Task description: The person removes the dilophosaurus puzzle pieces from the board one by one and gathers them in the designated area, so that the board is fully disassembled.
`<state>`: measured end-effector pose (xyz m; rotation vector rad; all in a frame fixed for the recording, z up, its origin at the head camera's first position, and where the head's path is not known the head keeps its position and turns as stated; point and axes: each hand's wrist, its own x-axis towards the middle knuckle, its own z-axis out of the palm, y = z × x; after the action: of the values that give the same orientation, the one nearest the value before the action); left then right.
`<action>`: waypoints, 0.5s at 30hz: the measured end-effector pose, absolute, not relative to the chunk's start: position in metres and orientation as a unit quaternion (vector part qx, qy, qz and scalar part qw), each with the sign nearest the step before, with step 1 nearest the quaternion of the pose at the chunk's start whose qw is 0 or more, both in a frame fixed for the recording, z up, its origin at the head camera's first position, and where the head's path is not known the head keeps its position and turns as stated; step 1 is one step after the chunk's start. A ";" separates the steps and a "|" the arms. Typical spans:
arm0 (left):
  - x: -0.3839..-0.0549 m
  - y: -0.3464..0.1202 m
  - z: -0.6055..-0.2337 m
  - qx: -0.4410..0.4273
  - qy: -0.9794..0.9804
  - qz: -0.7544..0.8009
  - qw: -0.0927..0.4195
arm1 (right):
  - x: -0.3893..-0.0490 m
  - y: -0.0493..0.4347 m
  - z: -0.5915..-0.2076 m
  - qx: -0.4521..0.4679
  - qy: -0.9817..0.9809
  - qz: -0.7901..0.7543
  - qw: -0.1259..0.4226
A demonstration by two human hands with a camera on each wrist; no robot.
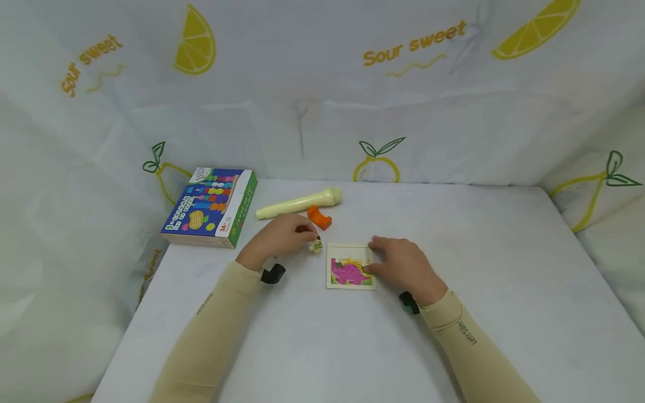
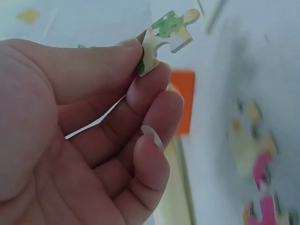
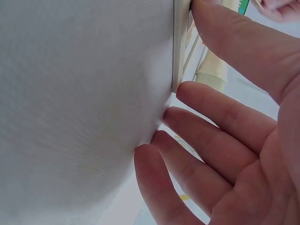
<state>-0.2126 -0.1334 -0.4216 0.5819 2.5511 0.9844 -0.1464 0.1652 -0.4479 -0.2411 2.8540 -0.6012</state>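
Observation:
My left hand pinches a small jigsaw piece between thumb and forefinger, left of the puzzle tray. The piece is cream with a green patch; its other fingers curl loosely below. My right hand rests at the right side of the square wooden tray. Its thumb lies over the tray's edge, the forefinger touches the upper right corner, and the remaining fingers spread toward the table. Inside the tray, assembled pieces show a pink dinosaur; the upper strip is bare. Blurred loose pieces lie beneath the left hand, hidden in the head view.
An orange curved block lies just beyond the left hand. Behind it is a pale yellow toy microphone. A blue and green toy box stands at the back left. Printed white cloth rises behind the table.

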 end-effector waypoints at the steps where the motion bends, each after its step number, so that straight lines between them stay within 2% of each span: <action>1: -0.213 -0.139 -0.421 0.194 0.898 0.353 0.179 | -0.146 0.166 -0.448 -0.080 0.970 -0.204 0.108; 15: -0.219 -0.136 -0.440 0.176 0.913 0.323 0.178 | -0.147 0.167 -0.449 -0.087 0.968 -0.211 0.107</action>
<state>-0.2190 -0.1364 -0.4399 0.4970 2.5815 0.9138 -0.1474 0.1669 -0.4490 -0.2549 2.8496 -0.6199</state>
